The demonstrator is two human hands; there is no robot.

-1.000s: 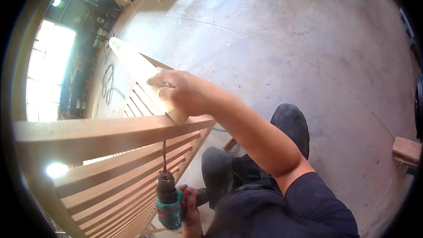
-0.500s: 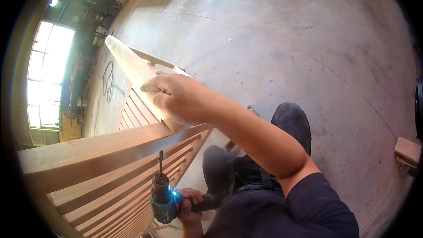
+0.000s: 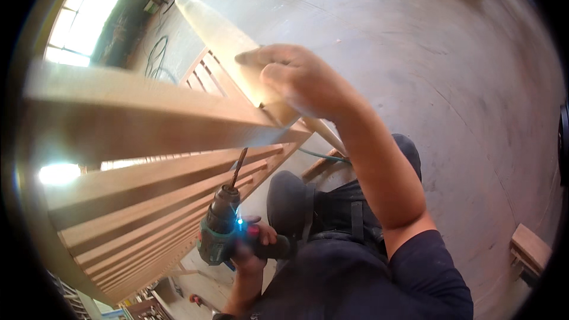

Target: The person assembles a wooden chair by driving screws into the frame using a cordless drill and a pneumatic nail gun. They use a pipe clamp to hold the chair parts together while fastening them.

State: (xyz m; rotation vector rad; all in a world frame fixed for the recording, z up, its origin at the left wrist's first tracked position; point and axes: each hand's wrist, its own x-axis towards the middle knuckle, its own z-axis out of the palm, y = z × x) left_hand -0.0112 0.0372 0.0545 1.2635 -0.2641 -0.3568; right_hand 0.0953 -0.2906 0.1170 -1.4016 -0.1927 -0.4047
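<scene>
My left hand [image 3: 261,234] is closed round the grip of a teal and black cordless drill [image 3: 219,225], its small light lit. A long drill bit [image 3: 239,168] points up at the underside of a thick wooden rail [image 3: 148,98]; whether its tip touches the wood I cannot tell. My right hand [image 3: 290,74] grips a smooth, pale wooden board [image 3: 216,29] with a rounded end, shaped like an armrest. This board lies across the rail's end. Beneath the rail, several parallel wooden slats [image 3: 148,201] belong to the same slatted frame.
A coiled hose [image 3: 156,59] lies on the concrete floor [image 3: 450,77] beyond the frame. At the right stands a small wooden piece [image 3: 531,246]. My bent knees are close beside the frame. Below it, tools lie near a red-ended item [image 3: 195,299]. A bright window [image 3: 86,15] is at far left.
The view has shifted, so the frame and board appear higher and farther right. The drill has tilted, its bit now leaning right. Both hands keep their holds.
</scene>
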